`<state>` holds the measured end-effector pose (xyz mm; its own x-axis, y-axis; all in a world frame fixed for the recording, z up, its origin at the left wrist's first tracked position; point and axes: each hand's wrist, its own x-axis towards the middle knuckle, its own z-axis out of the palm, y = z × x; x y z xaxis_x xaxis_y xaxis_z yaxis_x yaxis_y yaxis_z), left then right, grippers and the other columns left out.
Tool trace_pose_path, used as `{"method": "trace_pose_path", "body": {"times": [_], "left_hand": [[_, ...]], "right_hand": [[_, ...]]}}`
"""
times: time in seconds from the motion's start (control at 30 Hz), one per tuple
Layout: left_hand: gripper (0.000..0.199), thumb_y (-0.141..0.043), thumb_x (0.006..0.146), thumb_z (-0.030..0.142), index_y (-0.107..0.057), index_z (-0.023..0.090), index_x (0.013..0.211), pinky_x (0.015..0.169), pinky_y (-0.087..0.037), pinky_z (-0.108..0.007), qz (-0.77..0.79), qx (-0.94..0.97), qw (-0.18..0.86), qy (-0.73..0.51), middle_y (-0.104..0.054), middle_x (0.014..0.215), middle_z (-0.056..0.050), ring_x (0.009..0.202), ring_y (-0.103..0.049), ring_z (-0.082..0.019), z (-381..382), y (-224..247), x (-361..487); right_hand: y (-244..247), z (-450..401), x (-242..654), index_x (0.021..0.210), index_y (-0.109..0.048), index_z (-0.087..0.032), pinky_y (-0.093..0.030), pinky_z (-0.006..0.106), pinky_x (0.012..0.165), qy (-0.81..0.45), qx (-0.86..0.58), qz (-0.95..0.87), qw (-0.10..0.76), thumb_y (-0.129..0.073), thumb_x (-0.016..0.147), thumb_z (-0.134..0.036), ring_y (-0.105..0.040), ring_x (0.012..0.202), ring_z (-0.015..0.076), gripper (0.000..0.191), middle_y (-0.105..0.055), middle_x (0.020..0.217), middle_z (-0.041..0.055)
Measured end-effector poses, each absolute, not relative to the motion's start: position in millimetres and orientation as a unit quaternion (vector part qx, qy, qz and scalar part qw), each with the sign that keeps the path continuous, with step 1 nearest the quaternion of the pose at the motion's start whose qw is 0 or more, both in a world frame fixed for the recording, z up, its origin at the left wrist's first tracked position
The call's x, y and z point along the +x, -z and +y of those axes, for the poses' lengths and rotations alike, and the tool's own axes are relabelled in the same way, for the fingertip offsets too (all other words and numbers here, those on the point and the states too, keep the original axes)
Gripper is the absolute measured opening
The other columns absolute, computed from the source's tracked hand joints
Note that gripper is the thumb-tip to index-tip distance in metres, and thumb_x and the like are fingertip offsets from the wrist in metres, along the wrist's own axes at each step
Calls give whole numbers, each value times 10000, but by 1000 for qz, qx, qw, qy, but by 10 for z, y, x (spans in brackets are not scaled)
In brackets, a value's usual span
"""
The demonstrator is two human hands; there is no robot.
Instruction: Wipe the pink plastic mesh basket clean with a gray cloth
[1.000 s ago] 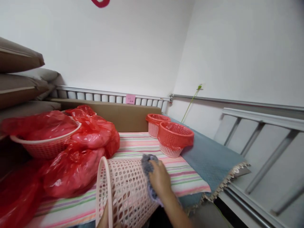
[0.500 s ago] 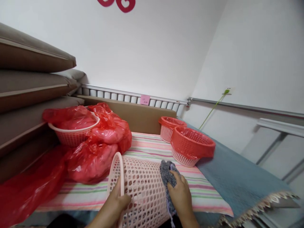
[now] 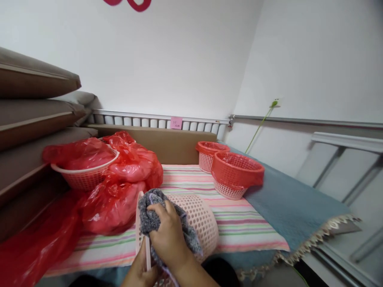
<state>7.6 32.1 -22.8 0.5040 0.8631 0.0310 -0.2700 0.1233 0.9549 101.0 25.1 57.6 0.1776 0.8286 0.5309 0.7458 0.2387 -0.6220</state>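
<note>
A pale pink perforated basket (image 3: 203, 219) lies on its side near the front edge of the striped cloth (image 3: 248, 235), its mouth to the left. My left hand (image 3: 142, 267) grips its rim low at the left, partly covered by my right hand and wrist. Bunched under my right hand (image 3: 169, 235) is a grey cloth (image 3: 151, 215), which the fingers press against the basket's side close to the rim. Part of the cloth trails down to the right over the basket wall.
Left of the basket lie red plastic bags (image 3: 113, 207) with pink contents, beside a pink basket (image 3: 86, 171) holding red plastic. Two baskets with red liners (image 3: 237, 169) stand behind on the right. Stacked cushions (image 3: 36, 115) rise at the far left.
My right hand has carried the grey cloth leftward from the basket's base end to its rim. My left hand still holds the rim. The view has shifted slightly.
</note>
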Motion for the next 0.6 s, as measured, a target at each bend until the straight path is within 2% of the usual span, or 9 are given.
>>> {"method": "trace_pose_path", "body": {"times": [0.13,0.23,0.37,0.43,0.53,0.6], "left_hand": [[697,-676,664,274,-421,186,1308,1057,-328,-453,273,522,705,-394,-575,1256,-115,1245,-434,-337,300,418,66],[691,-671,699,306,-413,184,1328,1114,-220,-453,269,544,701,-375,-536,1307,-123,1310,-351,-329,297,593,31],[728,-698,683,301,-403,196,1340,1140,-126,-441,255,580,694,-342,-516,1332,-124,1349,-280,-319,290,721,16],[850,-722,649,296,-313,187,1386,1129,-170,-443,240,564,717,-333,-498,1345,-141,1325,-328,-322,284,619,46],[1027,-731,613,305,-124,191,1433,1003,-381,-459,232,481,771,-346,-474,1356,-169,1202,-483,-340,298,238,112],[972,-692,646,248,-116,211,1429,873,-472,-426,240,454,786,-344,-493,1336,-171,1119,-549,-334,316,-56,146]], "right_hand": [[-401,203,1402,1023,-621,-267,-382,316,899,14,-660,-644,386,-481,551,-16,-476,1011,218,553,-509,1024,48],[-251,146,1987,1086,-608,-232,-364,317,931,50,-745,-582,322,-470,616,-10,-477,1060,230,537,-513,1084,85],[-96,53,2664,1153,-569,-152,-400,304,861,61,-856,-457,234,-456,714,-49,-538,980,233,465,-547,1033,125],[-43,10,2788,1169,-555,-161,-408,296,835,67,-871,-436,214,-457,735,-67,-550,962,230,455,-552,1020,118],[1,-36,2763,1166,-554,-187,-413,302,817,83,-875,-433,199,-470,740,-82,-546,970,242,447,-545,1020,109],[9,-51,2720,1168,-552,-187,-415,309,820,86,-875,-432,199,-473,747,-92,-541,981,249,439,-541,1021,110]]}}
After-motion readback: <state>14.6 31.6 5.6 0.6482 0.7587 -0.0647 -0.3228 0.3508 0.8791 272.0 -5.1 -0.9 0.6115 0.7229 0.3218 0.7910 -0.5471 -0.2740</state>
